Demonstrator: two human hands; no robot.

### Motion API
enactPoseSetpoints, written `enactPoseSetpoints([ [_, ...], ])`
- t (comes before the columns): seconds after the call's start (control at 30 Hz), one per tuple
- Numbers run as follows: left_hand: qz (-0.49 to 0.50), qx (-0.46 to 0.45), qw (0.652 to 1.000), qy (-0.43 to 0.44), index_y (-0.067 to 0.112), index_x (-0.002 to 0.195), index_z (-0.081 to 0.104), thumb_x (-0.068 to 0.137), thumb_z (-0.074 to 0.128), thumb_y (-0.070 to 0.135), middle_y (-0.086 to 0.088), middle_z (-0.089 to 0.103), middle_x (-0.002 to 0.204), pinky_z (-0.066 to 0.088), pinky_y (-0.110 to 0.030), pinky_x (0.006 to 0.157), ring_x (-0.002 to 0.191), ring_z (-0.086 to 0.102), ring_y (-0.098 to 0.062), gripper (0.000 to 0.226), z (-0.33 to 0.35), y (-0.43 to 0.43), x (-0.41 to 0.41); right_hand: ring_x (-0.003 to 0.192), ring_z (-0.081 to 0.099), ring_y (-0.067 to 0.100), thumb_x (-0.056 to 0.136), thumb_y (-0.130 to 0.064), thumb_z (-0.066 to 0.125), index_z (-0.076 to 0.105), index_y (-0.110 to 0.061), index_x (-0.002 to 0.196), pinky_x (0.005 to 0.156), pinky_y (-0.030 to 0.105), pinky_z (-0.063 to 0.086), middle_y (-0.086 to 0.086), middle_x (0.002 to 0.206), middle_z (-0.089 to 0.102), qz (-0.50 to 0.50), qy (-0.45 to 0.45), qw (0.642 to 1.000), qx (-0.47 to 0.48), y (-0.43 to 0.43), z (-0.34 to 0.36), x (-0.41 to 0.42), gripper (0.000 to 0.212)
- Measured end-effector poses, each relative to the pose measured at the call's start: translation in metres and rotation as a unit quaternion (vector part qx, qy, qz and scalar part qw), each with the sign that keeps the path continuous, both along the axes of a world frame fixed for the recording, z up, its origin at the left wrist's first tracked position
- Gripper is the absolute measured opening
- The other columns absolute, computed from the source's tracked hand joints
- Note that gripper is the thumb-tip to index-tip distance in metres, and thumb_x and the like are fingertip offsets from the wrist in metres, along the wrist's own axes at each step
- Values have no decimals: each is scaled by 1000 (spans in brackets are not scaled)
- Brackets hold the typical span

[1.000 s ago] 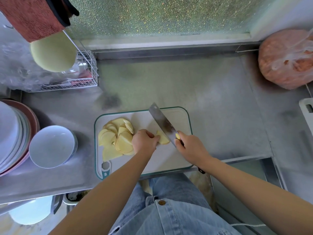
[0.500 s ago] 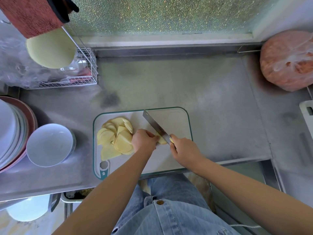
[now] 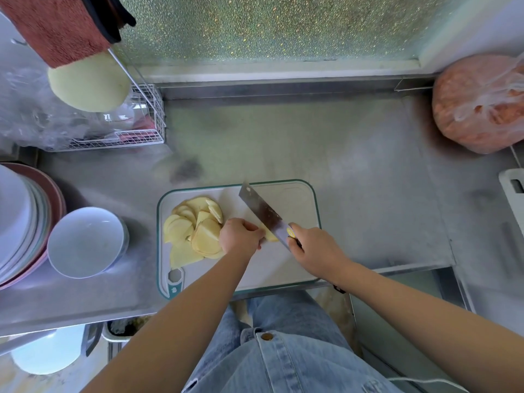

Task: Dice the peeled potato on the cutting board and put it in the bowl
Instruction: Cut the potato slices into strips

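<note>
Slicing nearly done, dicing not started: left hand [image 3: 240,235] pins last potato piece [image 3: 270,235], right hand [image 3: 314,248] grips cleaver [image 3: 262,212], slices [image 3: 195,229] piled mid-left on cutting board [image 3: 295,199], white bowl [image 3: 85,241] at left holds no potato.

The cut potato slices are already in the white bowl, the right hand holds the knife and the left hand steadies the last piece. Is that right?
Not quite: the head view shows the slices piled on the left of the cutting board, and no potato in the white bowl. The right hand does hold the knife, and the left hand steadies the last piece.
</note>
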State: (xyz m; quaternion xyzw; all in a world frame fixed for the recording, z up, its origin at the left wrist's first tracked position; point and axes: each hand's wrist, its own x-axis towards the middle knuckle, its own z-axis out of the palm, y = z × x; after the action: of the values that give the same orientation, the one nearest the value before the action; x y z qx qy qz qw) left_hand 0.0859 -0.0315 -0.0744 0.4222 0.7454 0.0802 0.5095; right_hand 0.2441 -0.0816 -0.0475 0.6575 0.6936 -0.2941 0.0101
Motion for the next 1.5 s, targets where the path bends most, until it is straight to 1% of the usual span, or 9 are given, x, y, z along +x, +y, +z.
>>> enactPoseSetpoints([
  [0.27,6,-9,1000,14,11,67,72,80,70,18,-2,70,58,56,-27,61,60,68,-15,15,-5,3,3,58,40,29,98,-24,35,37,-18,90,53,34,28,-2,58,40,23,-32,999,-13,-6,-5,-1,10],
  [0.47,-4,-9,1000,22,12,66,72,80,70,19,-4,70,59,59,-32,68,63,69,-16,16,-5,4,5,64,53,34,99,-25,36,48,-12,107,54,33,30,11,72,61,11,-20,1000,21,-3,-15,-10,20],
  [0.63,3,6,1000,14,13,63,70,70,70,15,-3,69,56,58,-30,63,62,69,-18,7,-2,-1,3,59,47,37,97,-22,43,46,-11,88,53,35,28,7,59,49,-59,42,997,29,3,-11,-7,15],
  [0.73,12,4,1000,8,13,63,71,74,72,17,-2,69,56,59,-31,64,62,69,-18,12,-2,-3,1,53,38,30,96,-21,43,38,-18,83,51,34,27,-2,53,39,-43,38,998,34,3,-5,-4,15],
  [0.93,22,-1,1000,10,14,62,72,78,71,17,0,69,56,59,-31,66,62,70,-16,16,-6,-2,1,63,45,36,96,-24,40,31,-18,83,54,35,27,13,68,55,8,-13,1000,0,-1,-1,-1,16],
  [1.13,14,-5,1000,23,12,59,73,78,68,15,-3,69,56,57,-28,60,61,69,-18,20,-7,0,3,60,38,30,97,-23,38,31,-18,84,55,34,25,-1,59,38,25,-23,999,-12,-6,-3,-5,16],
  [1.23,13,-5,999,30,13,59,72,80,68,16,-3,69,56,59,-30,63,61,69,-17,21,-8,1,5,63,40,31,97,-23,38,35,-16,85,56,34,24,7,68,52,8,-21,1000,-4,-7,-6,-10,14],
  [1.33,11,-7,999,32,14,61,72,81,69,19,-3,70,56,60,-33,66,60,69,-16,21,-9,1,5,71,55,36,98,-25,37,47,-12,98,56,34,26,14,79,63,13,-21,1000,16,-7,-11,-15,16],
  [1.5,-13,-4,1000,24,15,59,70,76,70,17,-2,70,57,60,-33,66,61,69,-16,17,-6,0,2,68,56,41,93,-34,36,48,-11,90,54,35,29,15,69,61,-44,14,998,40,1,-14,-8,26],
])
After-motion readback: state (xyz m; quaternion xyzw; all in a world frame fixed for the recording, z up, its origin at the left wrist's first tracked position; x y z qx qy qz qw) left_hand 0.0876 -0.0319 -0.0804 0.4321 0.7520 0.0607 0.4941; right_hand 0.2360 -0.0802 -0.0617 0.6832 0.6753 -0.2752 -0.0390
